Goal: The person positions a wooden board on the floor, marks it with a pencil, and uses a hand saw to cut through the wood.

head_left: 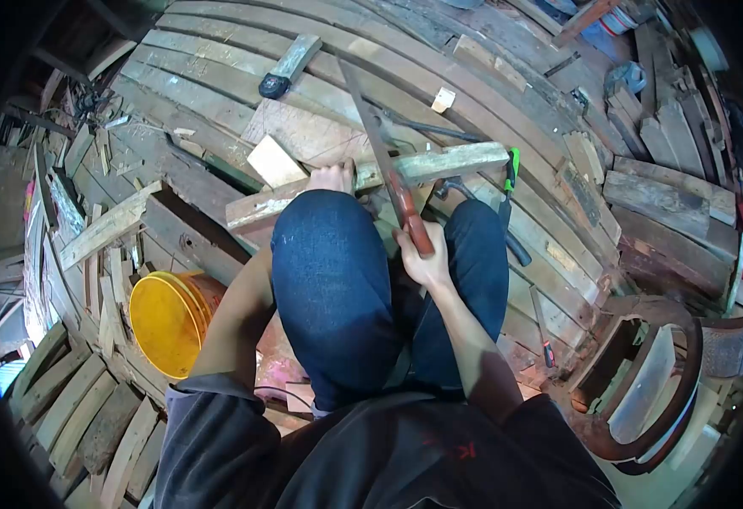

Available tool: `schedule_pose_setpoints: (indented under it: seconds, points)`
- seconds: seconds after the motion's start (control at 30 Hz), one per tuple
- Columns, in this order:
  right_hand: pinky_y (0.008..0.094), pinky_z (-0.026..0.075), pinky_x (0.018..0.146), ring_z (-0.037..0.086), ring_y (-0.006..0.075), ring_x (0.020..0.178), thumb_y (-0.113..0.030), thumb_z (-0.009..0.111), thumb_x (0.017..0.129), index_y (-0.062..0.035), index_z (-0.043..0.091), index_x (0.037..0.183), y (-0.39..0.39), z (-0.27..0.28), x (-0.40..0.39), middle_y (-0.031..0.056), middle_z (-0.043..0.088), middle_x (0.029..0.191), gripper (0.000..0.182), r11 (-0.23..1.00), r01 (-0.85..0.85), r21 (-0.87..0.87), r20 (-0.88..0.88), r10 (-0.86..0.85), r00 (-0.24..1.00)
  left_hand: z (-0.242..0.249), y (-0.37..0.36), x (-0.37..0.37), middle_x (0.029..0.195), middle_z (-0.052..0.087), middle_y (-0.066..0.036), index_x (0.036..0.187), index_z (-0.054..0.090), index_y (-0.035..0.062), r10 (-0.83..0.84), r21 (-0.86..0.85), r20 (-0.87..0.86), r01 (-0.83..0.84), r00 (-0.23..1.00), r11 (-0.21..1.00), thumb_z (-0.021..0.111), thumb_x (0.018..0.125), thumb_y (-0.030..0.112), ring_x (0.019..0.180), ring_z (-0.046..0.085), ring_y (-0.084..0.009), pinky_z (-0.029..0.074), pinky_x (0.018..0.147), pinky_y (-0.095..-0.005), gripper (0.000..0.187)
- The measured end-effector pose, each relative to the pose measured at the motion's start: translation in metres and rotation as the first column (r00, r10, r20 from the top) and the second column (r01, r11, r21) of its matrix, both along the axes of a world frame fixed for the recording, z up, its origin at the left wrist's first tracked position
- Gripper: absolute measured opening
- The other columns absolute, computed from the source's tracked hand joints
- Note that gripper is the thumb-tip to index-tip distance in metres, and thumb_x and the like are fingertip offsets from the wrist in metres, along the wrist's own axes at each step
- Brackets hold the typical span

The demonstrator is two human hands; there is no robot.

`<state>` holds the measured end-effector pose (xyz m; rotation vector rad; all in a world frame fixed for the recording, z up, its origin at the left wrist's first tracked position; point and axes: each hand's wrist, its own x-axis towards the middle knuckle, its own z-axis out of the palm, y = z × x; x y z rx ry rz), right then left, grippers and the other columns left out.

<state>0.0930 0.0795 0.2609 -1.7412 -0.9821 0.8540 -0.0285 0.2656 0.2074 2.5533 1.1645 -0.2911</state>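
A handsaw (pixel 377 148) with a reddish-brown handle is gripped in my right hand (pixel 427 257), between my knees. Its blade points away from me and crosses over a worn wooden beam (pixel 460 161), which lies crosswise in front of my knees. My left hand (pixel 332 178) is closed over the beam, left of the blade, partly hidden behind my left knee. A pale square wood piece (pixel 276 161) sits just beyond that hand, on a wider board (pixel 304 131). Near the beam's right end is a green-and-black tool handle (pixel 512 170), with a hammer head (pixel 449 187) by my right knee.
A yellow bucket (pixel 168 322) stands at my left, near a thick timber (pixel 189 233). Ahead on the slats lie a black-ended wood block (pixel 295 61) and a dark bar (pixel 439 131). A red-handled tool (pixel 548 352) and a curved wooden frame (pixel 643 382) are to the right.
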Motion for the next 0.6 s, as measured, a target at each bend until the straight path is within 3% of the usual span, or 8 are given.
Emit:
schedule_pose_setpoints:
  seconds: [0.13,0.17,0.23,0.37,0.43,0.47,0.57,0.6]
  points:
    - [0.0362,0.041,0.052,0.054,0.0245,0.049,-0.003,0.068,0.085,-0.0002,0.054,0.070,-0.076,0.024,-0.016,0.0128,0.051,0.056,0.020,0.998,-0.028,0.048,0.047,0.026,0.999,-0.009,-0.003,0.000,0.096,0.070,-0.019,0.126,0.056,-0.0023,0.022,0.030,0.062,-0.024,0.998,0.999,0.077,0.073,0.039,0.091,0.070,-0.0328,0.056,0.081,-0.0420,0.071]
    - [0.0365,0.041,0.051,0.054,0.0258,0.048,-0.002,0.068,0.084,-0.0004,0.053,0.069,-0.094,0.027,-0.023,0.0133,0.051,0.056,0.021,0.998,0.018,0.065,-0.031,-0.016,0.999,-0.013,0.000,-0.001,0.095,0.069,-0.019,0.127,0.056,-0.0022,0.011,0.057,0.077,-0.015,0.997,0.998,0.077,0.074,0.039,0.090,0.070,-0.0331,0.056,0.079,-0.0426,0.070]
    - [0.0371,0.041,0.050,0.054,0.0256,0.048,-0.001,0.068,0.083,-0.0002,0.053,0.069,-0.095,0.026,-0.024,0.0132,0.052,0.058,0.021,0.999,0.018,-0.049,-0.068,-0.022,0.997,-0.030,-0.001,-0.005,0.092,0.069,-0.019,0.127,0.056,-0.0020,-0.021,0.104,0.099,0.011,0.995,0.995,0.075,0.075,0.039,0.089,0.069,-0.0335,0.056,0.077,-0.0436,0.069]
    - [0.0377,0.040,0.051,0.051,0.0220,0.047,-0.005,0.065,0.086,0.0007,0.053,0.069,-0.019,-0.016,-0.004,0.0123,0.051,0.056,0.021,0.993,0.002,0.117,0.090,-0.013,0.996,-0.021,-0.003,-0.002,0.092,0.071,-0.018,0.125,0.059,-0.0020,0.018,0.096,0.076,-0.025,0.997,0.995,0.079,0.075,0.033,0.087,0.071,-0.0331,0.059,0.075,-0.0416,0.064]
    - [0.0381,0.040,0.051,0.050,0.0242,0.047,-0.008,0.065,0.086,0.0013,0.053,0.070,0.011,-0.021,0.004,0.0143,0.050,0.056,0.022,0.998,0.033,0.057,-0.048,-0.030,0.998,-0.024,-0.008,-0.007,0.091,0.071,-0.017,0.125,0.058,-0.0015,0.010,0.124,0.095,-0.022,0.995,0.992,0.080,0.073,0.036,0.087,0.071,-0.0326,0.058,0.075,-0.0422,0.068]
    - [0.0385,0.040,0.051,0.050,0.0250,0.047,-0.008,0.066,0.085,0.0020,0.053,0.071,0.009,-0.012,0.004,0.0149,0.049,0.057,0.021,1.000,0.030,0.007,-0.019,-0.030,0.999,-0.024,-0.006,-0.007,0.091,0.071,-0.017,0.125,0.058,-0.0013,-0.006,0.145,0.106,-0.010,0.994,0.989,0.080,0.073,0.038,0.088,0.071,-0.0323,0.058,0.076,-0.0425,0.069]
    - [0.0387,0.041,0.052,0.052,0.0283,0.048,-0.005,0.068,0.084,0.0012,0.056,0.074,-0.048,0.008,-0.010,0.0147,0.051,0.058,0.017,0.993,-0.019,0.120,0.143,0.002,0.990,-0.046,0.002,-0.008,0.088,0.068,-0.017,0.131,0.055,-0.0052,-0.036,0.126,0.150,0.017,0.988,0.992,0.075,0.077,0.038,0.088,0.068,-0.0350,0.055,0.077,-0.0447,0.071]
    - [0.0379,0.041,0.052,0.053,0.0269,0.049,-0.004,0.068,0.085,0.0008,0.057,0.074,-0.072,0.025,-0.014,0.0134,0.050,0.057,0.016,0.999,-0.037,0.008,0.083,0.036,0.996,-0.030,0.003,-0.005,0.087,0.068,-0.017,0.131,0.055,-0.0043,-0.040,0.092,0.057,0.034,0.998,0.995,0.074,0.076,0.036,0.083,0.069,-0.0346,0.056,0.075,-0.0443,0.070]
